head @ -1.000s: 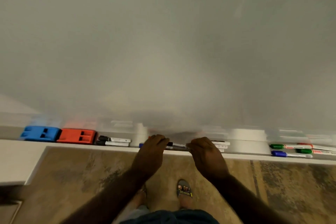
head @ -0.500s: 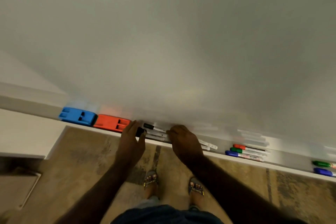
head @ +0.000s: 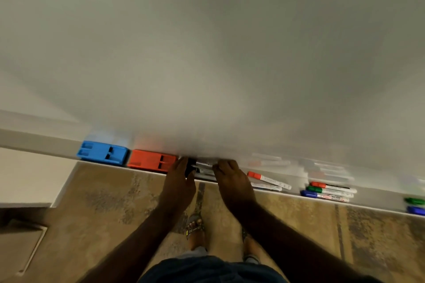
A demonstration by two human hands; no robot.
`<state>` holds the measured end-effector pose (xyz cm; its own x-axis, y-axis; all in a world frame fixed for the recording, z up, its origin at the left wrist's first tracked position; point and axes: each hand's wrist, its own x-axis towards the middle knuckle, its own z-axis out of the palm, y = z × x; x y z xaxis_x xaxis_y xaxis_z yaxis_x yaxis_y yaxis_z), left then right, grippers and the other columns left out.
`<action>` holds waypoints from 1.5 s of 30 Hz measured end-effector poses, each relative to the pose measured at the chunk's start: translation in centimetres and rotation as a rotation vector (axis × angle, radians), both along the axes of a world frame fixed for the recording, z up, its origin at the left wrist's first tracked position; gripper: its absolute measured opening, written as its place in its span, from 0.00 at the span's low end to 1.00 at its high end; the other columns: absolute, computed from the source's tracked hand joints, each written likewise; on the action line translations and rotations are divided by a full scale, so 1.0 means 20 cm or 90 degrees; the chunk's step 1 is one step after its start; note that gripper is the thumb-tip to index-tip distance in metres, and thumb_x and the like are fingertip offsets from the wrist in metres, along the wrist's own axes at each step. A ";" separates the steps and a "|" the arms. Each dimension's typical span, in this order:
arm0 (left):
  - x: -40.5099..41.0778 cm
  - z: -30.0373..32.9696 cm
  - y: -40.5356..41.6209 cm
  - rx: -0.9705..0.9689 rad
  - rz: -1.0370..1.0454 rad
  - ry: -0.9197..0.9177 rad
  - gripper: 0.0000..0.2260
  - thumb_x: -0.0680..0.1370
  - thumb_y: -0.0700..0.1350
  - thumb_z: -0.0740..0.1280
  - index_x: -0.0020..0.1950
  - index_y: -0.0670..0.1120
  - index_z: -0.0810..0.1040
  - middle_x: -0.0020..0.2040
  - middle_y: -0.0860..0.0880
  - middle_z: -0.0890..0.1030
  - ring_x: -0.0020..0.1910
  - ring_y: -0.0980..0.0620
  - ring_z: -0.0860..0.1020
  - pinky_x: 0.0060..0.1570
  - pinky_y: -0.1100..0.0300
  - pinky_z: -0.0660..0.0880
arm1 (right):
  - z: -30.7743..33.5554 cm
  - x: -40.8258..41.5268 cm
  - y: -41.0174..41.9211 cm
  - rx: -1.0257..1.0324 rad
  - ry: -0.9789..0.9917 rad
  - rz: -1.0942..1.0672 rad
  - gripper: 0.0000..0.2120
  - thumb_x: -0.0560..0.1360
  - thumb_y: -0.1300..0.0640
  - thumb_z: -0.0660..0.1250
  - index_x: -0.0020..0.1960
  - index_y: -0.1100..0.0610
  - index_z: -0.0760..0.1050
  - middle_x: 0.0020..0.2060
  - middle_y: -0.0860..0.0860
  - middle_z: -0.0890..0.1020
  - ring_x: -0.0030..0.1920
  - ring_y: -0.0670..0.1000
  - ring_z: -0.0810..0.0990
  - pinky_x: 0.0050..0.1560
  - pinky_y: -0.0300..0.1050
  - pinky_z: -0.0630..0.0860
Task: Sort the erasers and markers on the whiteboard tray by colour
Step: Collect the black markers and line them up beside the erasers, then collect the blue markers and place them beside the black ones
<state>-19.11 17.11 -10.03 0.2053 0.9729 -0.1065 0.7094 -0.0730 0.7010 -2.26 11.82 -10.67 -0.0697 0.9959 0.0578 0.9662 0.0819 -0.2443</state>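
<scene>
A blue eraser (head: 102,153) and a red eraser (head: 150,160) lie side by side at the left end of the white whiteboard tray (head: 379,197). Just right of the red eraser is a bunch of black markers (head: 203,169), lying between my hands. My left hand (head: 178,182) has straight fingers set flat against the black caps. My right hand (head: 232,181) is curled over the marker barrels. A red marker (head: 268,178) lies right of that hand, over another marker (head: 266,186) whose cap is hidden.
Further right on the tray lie a red marker (head: 332,187), a green marker (head: 328,191) and a blue marker (head: 324,196) together. At the far right edge are green (head: 415,201) and blue (head: 416,210) caps. The whiteboard rises above; tiled floor and my sandalled feet are below.
Both hands have slid the black markers left along the tray until they sit beside the red eraser. My left hand has opened flat against the caps.
</scene>
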 end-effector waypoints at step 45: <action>0.22 0.17 -0.21 -0.052 -0.011 -0.032 0.17 0.81 0.46 0.68 0.70 0.47 0.75 0.66 0.47 0.80 0.60 0.54 0.78 0.58 0.57 0.77 | 0.09 0.73 -0.35 -0.089 0.086 -0.164 0.11 0.76 0.64 0.70 0.56 0.55 0.84 0.50 0.51 0.84 0.50 0.53 0.80 0.48 0.46 0.78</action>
<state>-14.62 12.93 -6.68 0.2286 0.9579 -0.1739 0.6723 -0.0261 0.7399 12.37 4.72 -8.88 0.1841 0.9788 -0.0894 0.9088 -0.2042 -0.3638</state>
